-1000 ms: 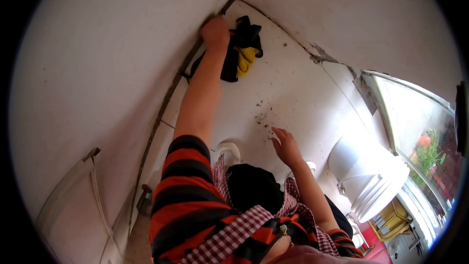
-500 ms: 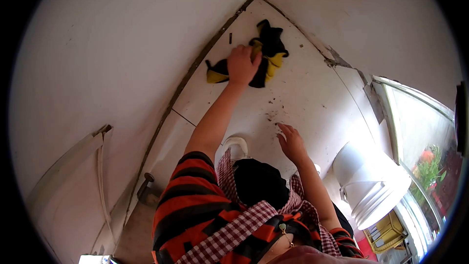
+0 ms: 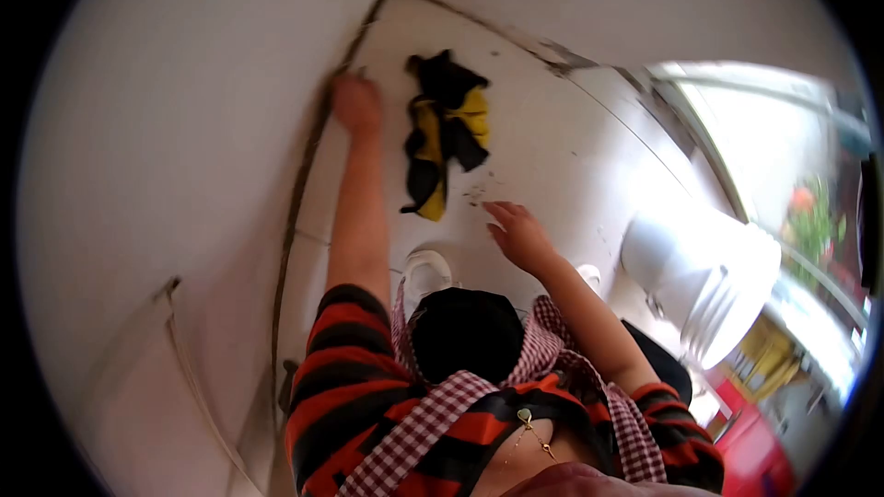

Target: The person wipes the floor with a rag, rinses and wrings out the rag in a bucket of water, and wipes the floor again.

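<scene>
A crumpled black and yellow cloth [image 3: 447,120] lies on the white tiled floor [image 3: 543,138], with neither hand on it. Left of the cloth, my left hand [image 3: 356,101] is at the dark gap along the left wall; it is smeared by motion, and a small dark thing shows at its fingertips. Whether it grips that thing is unclear. My right hand [image 3: 517,235] hangs open above the floor, its fingers apart and nothing in them. Just beyond its fingertips, small dark crumbs [image 3: 474,193] lie on the floor.
A white bucket [image 3: 695,276] stands to the right, beside a glass pane [image 3: 764,147] with a green plant [image 3: 815,230] behind it. White shoes [image 3: 426,273] show below me. A pale cord [image 3: 198,377] hangs on the left wall [image 3: 166,129]. Something red lies at the lower right.
My left hand has left the cloth and moved to the left wall's edge. The cloth now lies spread differently, nearer to me. My right hand stays open, and the view has shifted.
</scene>
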Tool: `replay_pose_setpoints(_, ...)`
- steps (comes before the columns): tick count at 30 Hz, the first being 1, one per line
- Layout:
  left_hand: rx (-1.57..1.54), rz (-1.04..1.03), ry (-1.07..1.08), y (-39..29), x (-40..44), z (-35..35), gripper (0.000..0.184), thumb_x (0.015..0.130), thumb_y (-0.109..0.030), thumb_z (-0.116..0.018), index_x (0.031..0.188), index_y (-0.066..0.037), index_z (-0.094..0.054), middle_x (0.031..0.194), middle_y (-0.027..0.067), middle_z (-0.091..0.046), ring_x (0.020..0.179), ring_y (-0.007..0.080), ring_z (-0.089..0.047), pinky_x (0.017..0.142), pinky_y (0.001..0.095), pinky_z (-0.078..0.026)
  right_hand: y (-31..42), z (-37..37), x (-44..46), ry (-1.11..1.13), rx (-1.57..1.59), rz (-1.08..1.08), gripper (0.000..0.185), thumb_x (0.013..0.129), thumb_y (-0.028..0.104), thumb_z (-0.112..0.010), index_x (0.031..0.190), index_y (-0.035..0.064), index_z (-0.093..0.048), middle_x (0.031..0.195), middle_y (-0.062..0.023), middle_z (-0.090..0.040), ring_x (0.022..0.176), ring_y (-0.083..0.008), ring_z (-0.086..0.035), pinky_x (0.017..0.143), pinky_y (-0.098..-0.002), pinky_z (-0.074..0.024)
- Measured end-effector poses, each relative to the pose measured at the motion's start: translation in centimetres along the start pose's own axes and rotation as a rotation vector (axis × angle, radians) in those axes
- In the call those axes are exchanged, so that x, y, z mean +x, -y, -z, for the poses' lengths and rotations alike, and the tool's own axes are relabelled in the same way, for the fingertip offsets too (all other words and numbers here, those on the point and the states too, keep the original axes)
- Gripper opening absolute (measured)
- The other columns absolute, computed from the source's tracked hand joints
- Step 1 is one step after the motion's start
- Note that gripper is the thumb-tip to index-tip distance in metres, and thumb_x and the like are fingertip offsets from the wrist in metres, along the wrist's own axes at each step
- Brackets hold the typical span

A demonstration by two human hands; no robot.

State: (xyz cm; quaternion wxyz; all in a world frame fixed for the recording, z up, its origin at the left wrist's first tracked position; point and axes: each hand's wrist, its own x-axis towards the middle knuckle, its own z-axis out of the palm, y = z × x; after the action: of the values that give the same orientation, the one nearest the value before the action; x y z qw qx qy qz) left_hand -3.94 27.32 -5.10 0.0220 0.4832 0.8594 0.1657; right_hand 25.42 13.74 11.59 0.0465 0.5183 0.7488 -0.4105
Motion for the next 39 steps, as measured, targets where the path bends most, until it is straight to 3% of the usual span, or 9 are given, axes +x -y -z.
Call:
replay_pose_setpoints(12,-0.465,-0.260,0.393,-10.4,-10.6,3.4,0.025,0.081,-0.026,-0.066,0.091,-0.004,-0.064,0.088,0.0098,-0.065,0.079,0.0235,-0.061,0.071,0.0335,-0.049,-2.0,-1.8,0.6,-0.131,0.105,-0.070,0.032,0.085,0.017,-0.053,0.115,0.0080,-0.054,0.109,-0.0127,-0.057,0.103,-0.0314,-0.054,0.086,-0.0407,-0.0454)
replay_pose_setpoints(14,-0.473,-0.303,0.421,-12.2,-10.0,4.7,0.033,0.080,-0.033,-0.068,0.095,-0.004,-0.063,0.091,0.0095,-0.063,0.086,0.0257,-0.058,0.078,0.0351,-0.046,-2.4,-2.0,0.6,-0.132,0.090,-0.089,0.031,0.085,0.016,-0.053,0.115,0.0081,-0.054,0.110,-0.0134,-0.057,0.101,-0.0325,-0.055,0.086,-0.0414,-0.0458)
replay_pose_setpoints(15,-0.453,-0.509,0.131,-12.0,-9.4,3.6,0.035,0.080,-0.035,-0.067,0.097,-0.004,-0.063,0.092,0.0112,-0.061,0.091,0.0283,-0.055,0.083,0.0384,-0.044,-2.6,-1.9,0.5,-0.161,0.072,-0.073,0.032,0.084,0.015,-0.053,0.116,0.0080,-0.054,0.110,-0.0139,-0.057,0.100,-0.0333,-0.055,0.086,-0.0418,-0.0460)
replay_pose_setpoints(19,-0.167,-0.373,0.209,-11.9,-9.6,5.8,0.063,0.068,-0.047,-0.075,0.114,-0.009,-0.056,0.127,0.0225,-0.041,0.111,0.0420,-0.040,0.087,0.0519,-0.040,-2.7,-1.5,-0.4,-0.141,0.092,-0.103,0.033,0.085,0.014,-0.053,0.118,0.0076,-0.054,0.114,-0.0126,-0.057,0.103,-0.0329,-0.053,0.087,-0.0411,-0.0451)
replay_pose_setpoints(24,-0.335,-0.287,0.454,-8.8,-9.8,3.0,0.049,0.070,-0.026,-0.072,0.112,-0.009,-0.055,0.124,0.0165,-0.043,0.110,0.0389,-0.042,0.090,0.0483,-0.040,-1.9,-1.6,-0.1,-0.024,0.123,-0.132,0.033,0.086,0.013,-0.053,0.118,0.0059,-0.054,0.115,-0.0139,-0.057,0.106,-0.0333,-0.052,0.089,-0.0406,-0.0437)
replay_pose_setpoints(27,-0.655,-0.130,0.348,-5.9,-6.4,5.3,0.043,0.070,-0.018,-0.067,0.111,-0.009,-0.054,0.123,0.0149,-0.044,0.110,0.0367,-0.043,0.093,0.0471,-0.038,-2.8,-2.6,-0.1,-0.086,0.105,-0.050,0.033,0.086,0.015,-0.054,0.118,0.0070,-0.054,0.115,-0.0129,-0.057,0.104,-0.0328,-0.053,0.089,-0.0406,-0.0445)
replay_pose_setpoints(31,-0.327,-0.196,-0.001,-4.0,-0.4,5.5,0.052,0.078,-0.036,-0.063,0.121,-0.010,-0.051,0.126,0.0160,-0.045,0.112,0.0354,-0.044,0.095,0.0464,-0.037,-3.6,-2.8,-0.7,-0.081,0.123,-0.110,0.033,0.086,0.016,-0.053,0.118,0.0060,-0.054,0.116,-0.0136,-0.057,0.105,-0.0329,-0.053,0.089,-0.0407,-0.0445)
replay_pose_setpoints(34,0.007,-0.027,0.266,-8.7,2.4,3.5,0.062,0.080,-0.050,-0.058,0.127,-0.010,-0.046,0.131,0.0151,-0.042,0.116,0.0362,-0.040,0.095,0.0485,-0.037,-4.0,-2.5,-0.7,-0.054,0.094,-0.150,0.033,0.086,0.016,-0.053,0.118,0.0057,-0.054,0.116,-0.0139,-0.056,0.105,-0.0331,-0.053,0.089,-0.0405,-0.0444)
replay_pose_setpoints(39,-0.056,-0.482,0.344,-15.3,3.0,-5.2,0.066,0.074,-0.052,-0.064,0.126,-0.016,-0.047,0.133,0.0083,-0.041,0.119,0.0401,-0.034,0.088,0.0562,-0.039,-3.0,-1.3,-2.1,-0.057,0.071,-0.227,0.034,0.085,0.015,-0.054,0.118,0.0061,-0.054,0.116,-0.0141,-0.057,0.105,-0.0334,-0.053,0.089,-0.0404,-0.0446)
